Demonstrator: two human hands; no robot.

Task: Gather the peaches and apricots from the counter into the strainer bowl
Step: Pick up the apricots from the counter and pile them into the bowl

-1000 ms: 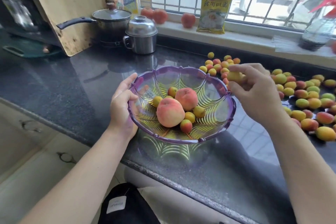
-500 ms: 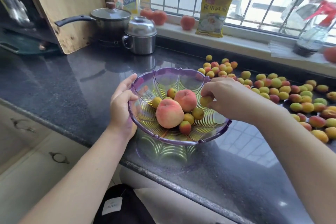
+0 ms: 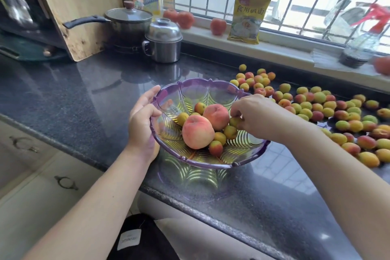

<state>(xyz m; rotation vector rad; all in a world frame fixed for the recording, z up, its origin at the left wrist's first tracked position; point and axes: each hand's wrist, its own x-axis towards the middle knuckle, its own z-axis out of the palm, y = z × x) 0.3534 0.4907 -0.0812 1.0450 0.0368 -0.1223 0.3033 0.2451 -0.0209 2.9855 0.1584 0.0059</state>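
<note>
The left hand [image 3: 142, 121] grips the near-left rim of the translucent purple scalloped strainer bowl [image 3: 211, 163], thumb inside. The right hand [image 3: 256, 117] reaches into it, fingertips pinching a small yellow-green apricot [image 3: 234, 121] half hidden beside two large pink peaches [image 3: 205, 125]. Loose apricots [image 3: 316, 107] lie scattered right on the speckled black stone counter [image 3: 73, 95]. A blurred bottle [image 3: 363, 42] stands on the barred window's sill.

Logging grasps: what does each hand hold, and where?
Left hand grips the strainer bowl by its left rim; right hand pinches an apricot inside it.
</note>
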